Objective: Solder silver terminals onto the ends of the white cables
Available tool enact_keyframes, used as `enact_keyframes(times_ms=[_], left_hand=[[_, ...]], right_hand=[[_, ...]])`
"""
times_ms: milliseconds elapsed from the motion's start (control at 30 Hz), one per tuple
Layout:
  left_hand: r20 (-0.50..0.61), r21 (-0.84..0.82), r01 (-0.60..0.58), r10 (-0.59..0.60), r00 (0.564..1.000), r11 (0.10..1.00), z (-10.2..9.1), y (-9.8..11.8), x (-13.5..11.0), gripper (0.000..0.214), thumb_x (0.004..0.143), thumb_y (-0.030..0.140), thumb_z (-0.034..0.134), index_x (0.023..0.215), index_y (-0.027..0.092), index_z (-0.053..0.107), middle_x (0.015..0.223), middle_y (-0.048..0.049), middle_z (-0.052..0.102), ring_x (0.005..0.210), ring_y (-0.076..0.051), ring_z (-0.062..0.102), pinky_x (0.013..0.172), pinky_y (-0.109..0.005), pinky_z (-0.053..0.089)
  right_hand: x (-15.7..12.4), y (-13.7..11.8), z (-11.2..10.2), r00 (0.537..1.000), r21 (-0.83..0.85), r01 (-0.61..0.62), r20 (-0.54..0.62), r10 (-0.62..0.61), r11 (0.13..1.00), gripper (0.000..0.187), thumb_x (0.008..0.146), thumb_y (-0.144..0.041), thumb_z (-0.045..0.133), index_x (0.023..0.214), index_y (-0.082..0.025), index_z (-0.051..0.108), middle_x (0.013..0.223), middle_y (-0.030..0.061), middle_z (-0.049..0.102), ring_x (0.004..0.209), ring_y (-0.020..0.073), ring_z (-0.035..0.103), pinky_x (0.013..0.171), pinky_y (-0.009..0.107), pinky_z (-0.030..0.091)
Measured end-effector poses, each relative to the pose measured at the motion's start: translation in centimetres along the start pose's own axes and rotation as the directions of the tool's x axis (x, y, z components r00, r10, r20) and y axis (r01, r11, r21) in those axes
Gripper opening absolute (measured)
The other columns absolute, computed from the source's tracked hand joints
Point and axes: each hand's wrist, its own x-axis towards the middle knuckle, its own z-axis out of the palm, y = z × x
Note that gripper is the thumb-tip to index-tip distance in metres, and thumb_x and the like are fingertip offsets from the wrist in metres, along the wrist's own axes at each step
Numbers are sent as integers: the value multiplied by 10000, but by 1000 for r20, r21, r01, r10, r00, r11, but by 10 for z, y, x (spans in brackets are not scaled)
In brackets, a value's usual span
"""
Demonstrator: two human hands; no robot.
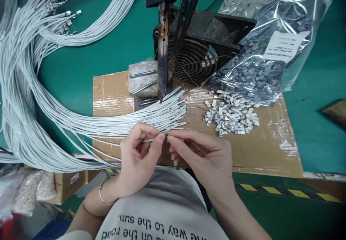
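**White wire end pinched between two hands over a cardboard mat**

White-insulated and thin, a single white wire [148,139] lies just below centre of the frame. It is held level between the person's two hands, above the near edge of a taped brown cardboard sheet [265,150]. The left hand [135,157] grips the wire between thumb and forefinger, the other fingers curled under. The right hand [205,153] closes thumb and forefinger on what looks like a tiny grey metal piece [167,134] at the wire's tip, touching the left fingertips.

Just above the hands, a fanned bundle of white wires [108,123] lies on the cardboard with its stripped ends pointing right. The bundle loops away over the green surface [89,60] toward the upper left.

To the right of centre lies a loose heap of small silver-grey metal pieces [232,115], spilled from a clear plastic bag with a white label [259,70]. A black square fan with a round wire grille [194,61] and a discoloured metal rod pointing down [163,52] stand at top centre.

Judged from the grip, the step in hand is mating piece to wire end. That calls for steady fingertips and true alignment, since both parts are small and partly hidden.
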Motion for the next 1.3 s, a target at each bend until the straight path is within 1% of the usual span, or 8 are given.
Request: enact_keyframes(times_ms=[167,367,433,600,667,767,900,1300], left_hand=[[-10,129,-47,49,999,991,3,-3,-2,143,969,145,707,857,209,644,680,48,662,547,-76,502,490,-181,390],[-8,196,-76,79,997,978,0,-2,-3,129,934,132,712,847,211,658,676,40,658,556,-88,510,497,-191,399],[6,215,-93,94,996,972,1,0,-2,138,906,113,714,821,207,661,654,39,658,555,-90,523,506,-188,413],[-3,245,-69,72,997,967,1,3,0,151,828,96,721,746,206,655,609,45,634,510,-83,444,468,-203,349],[-22,220,-33,39,999,975,-1,3,1,144,826,103,729,747,206,665,619,41,651,499,-80,414,456,-209,322],[-16,158,30,-28,999,987,-4,0,2,143,842,113,750,749,201,686,619,31,670,487,-77,401,443,-210,293],[-5,93,74,-73,997,993,-7,-2,1,134,875,140,777,766,197,724,632,22,692,492,-72,412,453,-206,286],[34,33,64,-65,997,997,-11,-1,0,156,901,97,768,796,207,736,673,33,732,541,-68,538,477,-167,363]], right_hand=[[1,-7,3,998,-51,-48,-34,46,998,119,900,-186,810,862,-261,894,647,-7,765,494,93,651,451,160,567],[4,-8,-4,994,-197,106,13,-105,975,154,909,-155,791,886,-272,889,705,1,789,552,108,665,505,194,569],[4,-9,-8,993,-232,114,44,-107,966,120,901,-181,807,854,-261,883,687,9,775,557,120,658,490,208,552],[4,-14,-20,990,-140,-129,36,135,982,92,886,-282,868,800,-251,872,585,-16,706,416,88,556,368,192,457],[5,-15,-24,989,-62,-147,8,148,987,79,908,-293,861,836,-273,885,579,-22,704,416,92,581,360,187,465],[9,-13,-28,999,-96,-23,-49,18,995,151,931,-197,822,895,-319,903,652,-16,743,505,104,654,438,192,546],[11,-10,-25,990,-228,139,51,-131,964,256,892,-100,809,935,-331,909,697,-13,767,565,117,684,487,210,565],[13,-7,-20,945,-276,302,210,-249,913,385,903,-37,779,1041,-376,899,847,-17,831,677,121,739,588,221,587]])
